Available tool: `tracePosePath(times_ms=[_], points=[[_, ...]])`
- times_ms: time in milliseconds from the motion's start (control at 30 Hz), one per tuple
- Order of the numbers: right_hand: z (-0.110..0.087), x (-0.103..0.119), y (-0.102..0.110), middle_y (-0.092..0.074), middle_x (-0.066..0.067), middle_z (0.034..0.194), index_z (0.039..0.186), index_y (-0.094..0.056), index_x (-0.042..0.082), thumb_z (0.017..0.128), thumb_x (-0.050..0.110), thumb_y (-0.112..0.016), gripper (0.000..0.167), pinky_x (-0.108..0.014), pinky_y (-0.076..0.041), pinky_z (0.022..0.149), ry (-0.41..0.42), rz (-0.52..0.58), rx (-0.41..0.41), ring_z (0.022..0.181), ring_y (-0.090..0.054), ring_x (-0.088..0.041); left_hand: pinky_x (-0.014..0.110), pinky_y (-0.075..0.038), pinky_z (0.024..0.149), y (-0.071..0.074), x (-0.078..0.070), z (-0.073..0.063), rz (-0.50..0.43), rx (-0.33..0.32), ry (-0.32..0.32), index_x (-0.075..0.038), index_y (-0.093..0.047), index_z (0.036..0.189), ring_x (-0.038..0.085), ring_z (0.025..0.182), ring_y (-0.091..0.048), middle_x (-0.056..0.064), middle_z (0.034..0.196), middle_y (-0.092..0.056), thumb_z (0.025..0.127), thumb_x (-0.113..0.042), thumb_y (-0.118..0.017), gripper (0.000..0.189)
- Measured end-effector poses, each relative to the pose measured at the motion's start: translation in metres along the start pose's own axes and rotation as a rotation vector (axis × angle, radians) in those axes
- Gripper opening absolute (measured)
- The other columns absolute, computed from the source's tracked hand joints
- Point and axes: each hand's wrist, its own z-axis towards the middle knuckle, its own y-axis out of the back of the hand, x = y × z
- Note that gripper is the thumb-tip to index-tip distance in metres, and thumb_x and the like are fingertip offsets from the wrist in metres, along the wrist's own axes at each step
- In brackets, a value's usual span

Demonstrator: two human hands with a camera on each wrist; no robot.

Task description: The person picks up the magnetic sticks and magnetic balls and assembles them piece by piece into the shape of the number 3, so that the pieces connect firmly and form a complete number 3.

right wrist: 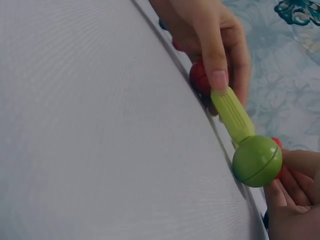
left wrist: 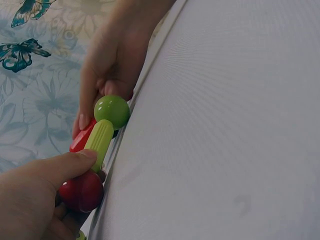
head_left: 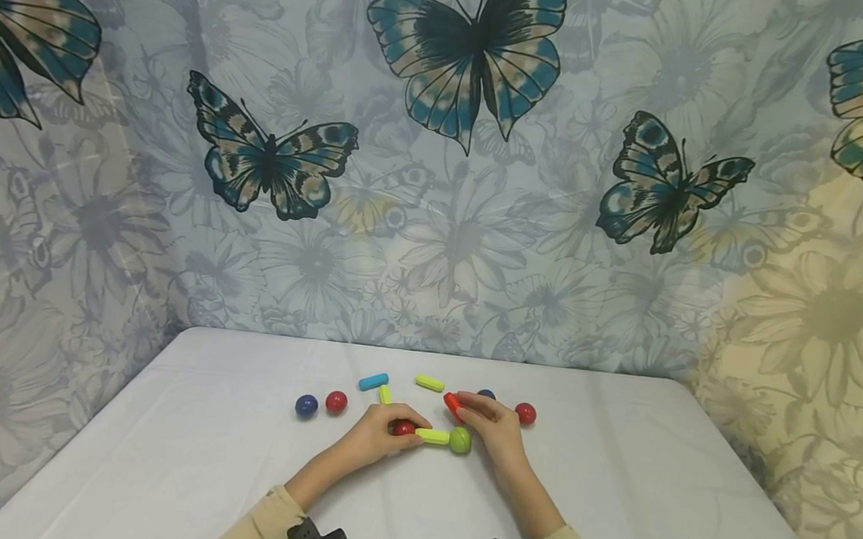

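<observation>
My left hand (head_left: 375, 434) grips a red ball (head_left: 404, 427) and the near end of a yellow-green ribbed rod (head_left: 433, 437), its thumb lying on that end. At the rod's other end sits a green ball (head_left: 460, 440), touching it. My right hand (head_left: 497, 431) pinches a red rod (head_left: 453, 403) just behind the green ball. In the right wrist view the green ball (right wrist: 257, 161) partly hides the red rod. A second yellow-green rod (head_left: 385, 394) shows just beyond my left fingers; whether it joins the red ball is hidden.
On the white table (head_left: 178, 452), a dark blue ball (head_left: 307, 406) and a red ball (head_left: 335, 402) lie at left. A blue rod (head_left: 373, 381) and another yellow-green rod (head_left: 429, 382) lie farther back. Beyond my right hand are a partly hidden blue ball (head_left: 486, 394) and a red ball (head_left: 526, 413).
</observation>
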Motion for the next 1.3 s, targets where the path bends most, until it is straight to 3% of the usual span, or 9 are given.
tracePosePath(times_ms=[200, 467, 800, 1167, 1300], points=[[-0.0017, 0.0016, 0.0003, -0.068, -0.010, 0.126, 0.121, -0.069, 0.008, 0.087, 0.015, -0.072, 0.034, -0.031, -0.053, 0.099, -0.025, 0.064, 0.024, 0.125, -0.058, -0.026, 0.022, -0.049, 0.097, 0.0008, -0.0014, 0.0000, 0.007, 0.001, -0.001, -0.024, -0.074, 0.106, 0.012, 0.107, -0.066, -0.006, 0.105, -0.074, 0.086, -0.019, -0.074, 0.020], [-0.0023, -0.0010, 0.0002, -0.067, -0.010, 0.127, 0.121, -0.069, 0.009, 0.088, 0.018, -0.072, 0.035, -0.035, -0.050, 0.103, -0.058, 0.072, 0.026, 0.124, -0.058, -0.025, 0.022, -0.049, 0.097, 0.0015, -0.0019, -0.0002, 0.004, 0.007, 0.005, -0.024, -0.074, 0.106, 0.012, 0.108, -0.065, -0.006, 0.105, -0.074, 0.087, -0.021, -0.074, 0.020], [-0.0039, 0.0013, -0.0008, -0.068, -0.008, 0.124, 0.122, -0.068, 0.005, 0.087, 0.013, -0.072, 0.036, -0.023, -0.053, 0.095, -0.091, 0.199, 0.058, 0.116, -0.062, -0.017, 0.020, -0.049, 0.094, 0.0010, -0.0044, -0.0006, -0.008, 0.002, 0.005, -0.021, -0.074, 0.106, 0.008, 0.103, -0.065, -0.005, 0.103, -0.075, 0.086, -0.019, -0.074, 0.020], [-0.0059, 0.0023, -0.0014, -0.066, -0.006, 0.129, 0.126, -0.065, 0.007, 0.089, 0.019, -0.071, 0.039, -0.025, -0.051, 0.099, -0.103, 0.204, 0.073, 0.116, -0.061, -0.014, 0.022, -0.049, 0.095, 0.0010, -0.0040, -0.0011, -0.024, 0.000, 0.019, -0.022, -0.074, 0.106, 0.014, 0.105, -0.066, -0.006, 0.104, -0.074, 0.086, -0.019, -0.074, 0.021], [-0.0058, 0.0013, 0.0002, -0.062, -0.011, 0.134, 0.128, -0.063, 0.006, 0.089, 0.016, -0.070, 0.041, -0.027, -0.051, 0.100, -0.117, 0.221, 0.077, 0.116, -0.061, -0.016, 0.022, -0.049, 0.095, 0.0004, -0.0032, -0.0013, -0.034, 0.001, 0.018, -0.022, -0.074, 0.106, 0.014, 0.105, -0.066, -0.006, 0.104, -0.074, 0.086, -0.020, -0.075, 0.020]])
